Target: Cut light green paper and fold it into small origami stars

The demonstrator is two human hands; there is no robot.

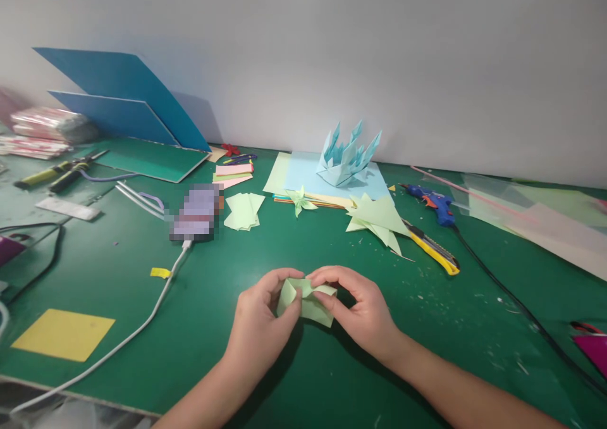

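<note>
Between my two hands, just above the green tabletop, is a partly folded piece of light green paper (pixel 315 312). My left hand (pixel 268 318) pinches its left side, thumb in front and fingers behind. On the other side my right hand (pixel 358 305) grips the upper right edge, with the thumb pressed against a raised fold. Beyond the hands stands a folded pale green paper flower (pixel 300 201). Light green paper pieces (pixel 244 211) lie to its left, and larger pointed green sheets (pixel 377 217) to its right.
A blue origami piece (pixel 348 157) stands on stacked sheets at the back. Rightward lie a yellow utility knife (pixel 434 248) and a blue glue gun (pixel 434 204) with its black cord. A white cable (pixel 156 305) crosses the left side near a yellow paper square (pixel 64 334).
</note>
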